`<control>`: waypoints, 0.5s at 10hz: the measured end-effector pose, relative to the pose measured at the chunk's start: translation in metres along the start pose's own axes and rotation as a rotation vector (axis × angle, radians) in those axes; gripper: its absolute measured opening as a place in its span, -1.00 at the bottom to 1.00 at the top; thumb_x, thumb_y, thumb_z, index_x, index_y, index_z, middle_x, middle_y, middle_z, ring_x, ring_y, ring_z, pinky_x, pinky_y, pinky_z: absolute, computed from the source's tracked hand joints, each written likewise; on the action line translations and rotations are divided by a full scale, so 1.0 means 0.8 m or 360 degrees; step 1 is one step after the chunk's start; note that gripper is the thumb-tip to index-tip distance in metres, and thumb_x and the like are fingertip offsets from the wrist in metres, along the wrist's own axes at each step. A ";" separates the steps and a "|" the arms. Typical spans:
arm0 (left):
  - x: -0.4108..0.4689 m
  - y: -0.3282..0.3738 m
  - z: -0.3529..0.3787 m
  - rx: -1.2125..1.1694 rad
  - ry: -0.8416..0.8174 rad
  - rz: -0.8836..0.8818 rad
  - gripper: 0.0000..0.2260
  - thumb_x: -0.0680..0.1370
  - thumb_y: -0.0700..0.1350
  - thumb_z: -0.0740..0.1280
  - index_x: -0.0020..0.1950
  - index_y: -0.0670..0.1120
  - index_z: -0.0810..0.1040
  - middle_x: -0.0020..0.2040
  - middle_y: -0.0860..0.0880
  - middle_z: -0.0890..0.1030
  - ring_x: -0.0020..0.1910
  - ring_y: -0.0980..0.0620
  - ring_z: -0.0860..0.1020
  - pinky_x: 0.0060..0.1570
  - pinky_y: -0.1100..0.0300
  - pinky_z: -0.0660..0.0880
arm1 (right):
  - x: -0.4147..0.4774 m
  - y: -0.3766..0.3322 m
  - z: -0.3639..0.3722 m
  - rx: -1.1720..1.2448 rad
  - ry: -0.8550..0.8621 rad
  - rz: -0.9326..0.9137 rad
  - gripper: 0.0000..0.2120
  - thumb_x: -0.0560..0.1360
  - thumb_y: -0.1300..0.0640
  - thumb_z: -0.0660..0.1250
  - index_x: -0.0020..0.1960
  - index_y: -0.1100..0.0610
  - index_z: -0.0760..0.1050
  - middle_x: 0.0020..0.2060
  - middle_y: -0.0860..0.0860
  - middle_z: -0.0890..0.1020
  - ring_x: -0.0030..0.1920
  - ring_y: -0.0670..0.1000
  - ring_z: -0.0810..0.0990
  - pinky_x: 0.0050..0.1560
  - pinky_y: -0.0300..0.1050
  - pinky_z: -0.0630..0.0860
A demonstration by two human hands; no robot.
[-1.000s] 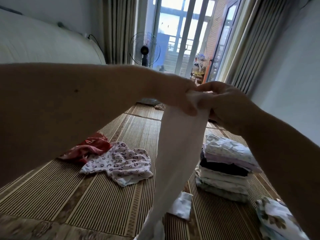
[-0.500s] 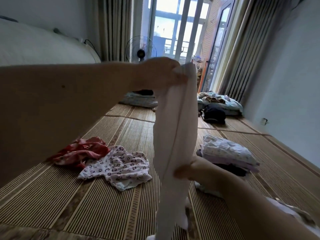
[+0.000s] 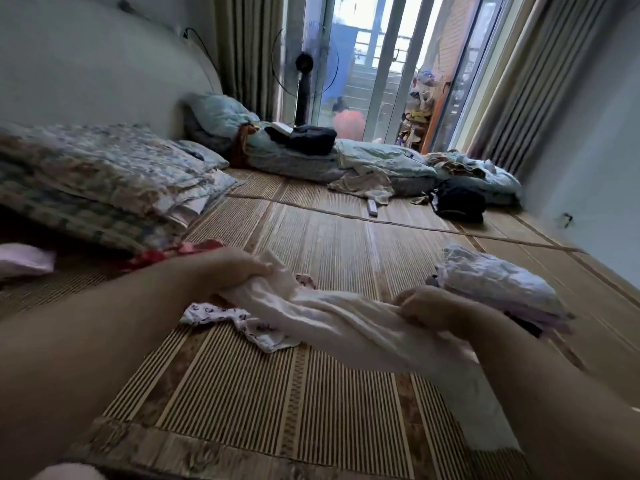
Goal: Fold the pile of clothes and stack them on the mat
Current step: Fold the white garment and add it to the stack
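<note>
I hold a long white garment stretched low over the woven mat. My left hand grips its left end, and my right hand grips it further right, while its tail trails down toward the lower right. A heart-print garment lies unfolded on the mat under the white one. Behind my left wrist a red patterned garment shows partly. The stack of folded clothes sits just beyond my right hand.
Folded floral bedding lies at the left. Bluish quilts and loose clothes spread at the far end, with a black bag, a standing fan and a glass door behind. A wall runs along the right.
Both hands have dropped from face height to just above the mat. The white garment went from hanging vertically to stretched sideways between them. The view now shows more of the room's left.
</note>
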State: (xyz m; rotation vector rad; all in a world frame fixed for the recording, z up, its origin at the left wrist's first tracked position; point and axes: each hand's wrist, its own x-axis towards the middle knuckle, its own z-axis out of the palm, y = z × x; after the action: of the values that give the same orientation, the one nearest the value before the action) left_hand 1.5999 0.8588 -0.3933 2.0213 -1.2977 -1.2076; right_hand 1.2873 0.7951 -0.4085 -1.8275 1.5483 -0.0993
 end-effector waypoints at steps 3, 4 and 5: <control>0.085 -0.200 0.060 0.0302 0.0348 -0.0148 -0.62 0.54 0.14 0.29 0.06 -0.18 0.57 0.04 -0.16 0.61 -0.04 -0.13 0.55 -0.12 0.13 0.40 | -0.006 0.125 0.108 -0.0006 0.0482 0.0353 -0.77 0.51 0.11 0.30 0.15 0.09 0.56 0.05 0.06 0.64 0.01 0.03 0.58 0.02 -0.16 0.45; 0.086 -0.196 0.055 0.0277 0.0358 -0.0076 -0.70 0.55 0.09 0.32 -0.13 -0.15 0.54 -0.08 -0.17 0.59 -0.23 -0.06 0.49 -0.28 0.13 0.34 | -0.043 0.170 0.119 0.0052 0.0803 0.0625 -0.57 0.51 -0.04 0.31 0.31 0.15 0.47 0.24 0.15 0.56 0.23 0.16 0.51 0.15 -0.07 0.39; 0.090 -0.208 0.056 0.0231 0.0347 -0.0062 -0.68 0.53 0.07 0.34 -0.24 -0.17 0.54 -0.16 -0.20 0.61 -0.26 -0.09 0.52 -0.27 0.12 0.40 | -0.073 0.189 0.126 0.0148 0.0697 0.0554 -0.28 0.35 -0.11 0.49 0.42 0.10 0.36 0.30 0.08 0.49 0.29 0.13 0.46 0.23 -0.06 0.37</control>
State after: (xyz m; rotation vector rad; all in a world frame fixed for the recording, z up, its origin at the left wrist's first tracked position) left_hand 1.6563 0.8750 -0.5709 2.2198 -1.2754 -0.9010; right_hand 1.1964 0.8922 -0.5450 -1.5003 2.1052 -0.4218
